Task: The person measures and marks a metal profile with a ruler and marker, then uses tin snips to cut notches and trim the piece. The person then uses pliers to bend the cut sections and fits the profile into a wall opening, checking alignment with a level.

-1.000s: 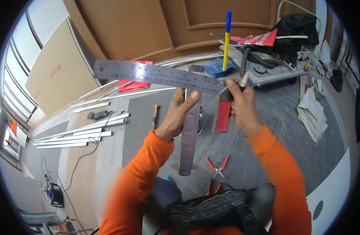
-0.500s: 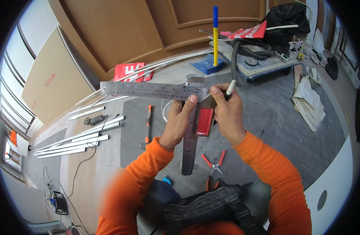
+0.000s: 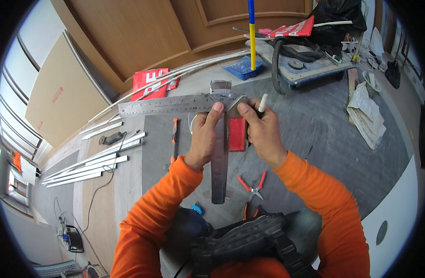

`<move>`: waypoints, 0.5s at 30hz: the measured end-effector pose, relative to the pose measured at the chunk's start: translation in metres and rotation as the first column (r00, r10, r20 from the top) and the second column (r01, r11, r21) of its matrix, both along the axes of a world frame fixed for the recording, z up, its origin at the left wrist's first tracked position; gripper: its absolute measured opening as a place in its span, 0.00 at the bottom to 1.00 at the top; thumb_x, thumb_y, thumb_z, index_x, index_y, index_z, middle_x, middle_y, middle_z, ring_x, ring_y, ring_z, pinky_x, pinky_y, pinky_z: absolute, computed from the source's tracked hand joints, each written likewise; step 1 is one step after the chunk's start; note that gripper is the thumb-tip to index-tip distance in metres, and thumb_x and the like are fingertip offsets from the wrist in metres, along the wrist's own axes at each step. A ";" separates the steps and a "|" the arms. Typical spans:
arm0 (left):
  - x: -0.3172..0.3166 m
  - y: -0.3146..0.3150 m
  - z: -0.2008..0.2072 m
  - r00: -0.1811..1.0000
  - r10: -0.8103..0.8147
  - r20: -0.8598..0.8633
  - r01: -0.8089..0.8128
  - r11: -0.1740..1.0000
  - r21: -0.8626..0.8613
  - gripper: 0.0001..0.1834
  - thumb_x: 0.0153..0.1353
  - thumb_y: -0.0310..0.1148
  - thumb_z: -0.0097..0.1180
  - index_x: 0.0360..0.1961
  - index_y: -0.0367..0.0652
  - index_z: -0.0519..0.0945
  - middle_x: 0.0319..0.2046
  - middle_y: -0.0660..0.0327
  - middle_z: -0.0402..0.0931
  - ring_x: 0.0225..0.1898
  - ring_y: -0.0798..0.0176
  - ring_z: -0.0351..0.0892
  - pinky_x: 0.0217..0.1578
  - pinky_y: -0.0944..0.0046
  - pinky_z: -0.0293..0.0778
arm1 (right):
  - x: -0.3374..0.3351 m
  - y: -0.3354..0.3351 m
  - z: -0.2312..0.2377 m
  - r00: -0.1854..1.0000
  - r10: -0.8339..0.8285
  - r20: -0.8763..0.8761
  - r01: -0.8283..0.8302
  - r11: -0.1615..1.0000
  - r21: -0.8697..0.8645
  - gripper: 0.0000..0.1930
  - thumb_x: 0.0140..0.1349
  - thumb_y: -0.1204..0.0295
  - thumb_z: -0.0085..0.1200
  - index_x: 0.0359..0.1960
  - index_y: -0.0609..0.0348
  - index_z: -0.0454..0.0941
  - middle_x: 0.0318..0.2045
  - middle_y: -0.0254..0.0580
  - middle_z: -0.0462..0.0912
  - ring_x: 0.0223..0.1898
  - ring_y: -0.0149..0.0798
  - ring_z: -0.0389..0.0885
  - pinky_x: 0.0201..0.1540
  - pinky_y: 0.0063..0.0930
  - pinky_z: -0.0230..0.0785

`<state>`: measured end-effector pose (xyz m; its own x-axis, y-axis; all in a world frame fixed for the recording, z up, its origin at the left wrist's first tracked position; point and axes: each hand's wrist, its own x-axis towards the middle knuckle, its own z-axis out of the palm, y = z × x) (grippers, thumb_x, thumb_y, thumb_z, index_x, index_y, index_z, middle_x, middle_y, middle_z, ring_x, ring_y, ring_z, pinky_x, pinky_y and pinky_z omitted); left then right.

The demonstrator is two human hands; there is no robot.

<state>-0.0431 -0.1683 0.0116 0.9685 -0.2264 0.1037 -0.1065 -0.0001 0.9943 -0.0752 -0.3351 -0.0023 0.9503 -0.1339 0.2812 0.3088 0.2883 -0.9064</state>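
Note:
In front of me, a steel ruler blade [image 3: 166, 106] lies crosswise over a long dark metal strip [image 3: 219, 180] that points toward me. At the blade's right end is the square's red-panelled stock [image 3: 237, 134]; together they look like a combination square. My left hand [image 3: 206, 134] is closed round the strip, its thumb pressing on the blade. My right hand [image 3: 264, 132] grips the stock with its thumb on top. A marker [image 3: 263, 103] with a white end sticks up from the right hand. The fingers under both tools are hidden.
Red-handled snips [image 3: 253, 186] lie open on the grey floor near my knees, beside orange-handled pliers [image 3: 250, 212]. An orange-and-black hammer-like tool [image 3: 175, 136], white metal profiles [image 3: 94, 162] and a grinder [image 3: 111, 138] are to the left. Behind stand a blue dustpan [image 3: 244, 67] and a loaded trolley [image 3: 305, 74].
Both hands, with the square and strip, have shifted slightly left and up in the view. The blade's left end has dipped a little, and the marker has tilted more upright.

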 end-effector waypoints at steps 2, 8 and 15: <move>0.003 0.003 -0.005 1.000 0.009 0.018 -0.009 1.000 -0.003 0.27 0.76 0.52 0.53 0.37 0.34 0.83 0.32 0.68 0.75 0.37 0.73 0.67 0.39 0.68 0.66 | 0.002 0.001 -0.001 1.000 -0.016 -0.003 0.016 0.999 0.035 0.15 0.74 0.59 0.60 0.43 0.62 0.81 0.31 0.29 0.81 0.32 0.22 0.74 0.36 0.19 0.69; -0.012 -0.015 0.005 0.980 0.154 0.123 -0.150 0.988 -0.041 0.27 0.76 0.53 0.53 0.39 0.35 0.82 0.34 0.67 0.75 0.37 0.71 0.67 0.39 0.66 0.66 | 0.006 0.001 -0.006 0.999 -0.044 -0.001 0.044 0.998 0.042 0.15 0.74 0.57 0.59 0.44 0.56 0.80 0.25 0.23 0.77 0.18 0.15 0.65 0.17 0.15 0.55; 0.004 0.005 -0.005 1.000 -0.023 0.010 0.023 0.999 -0.026 0.28 0.75 0.53 0.53 0.49 0.32 0.81 0.41 0.62 0.80 0.41 0.70 0.74 0.46 0.67 0.70 | 0.008 0.000 -0.007 1.000 -0.018 -0.017 0.018 1.000 0.023 0.15 0.75 0.60 0.57 0.44 0.61 0.80 0.34 0.29 0.81 0.35 0.22 0.75 0.40 0.20 0.71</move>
<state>-0.0389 -0.1631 0.0067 0.9620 -0.2458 0.1194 -0.1158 0.0288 0.9929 -0.0673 -0.3355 -0.0088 0.9521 -0.1572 0.2622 0.2993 0.3040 -0.9044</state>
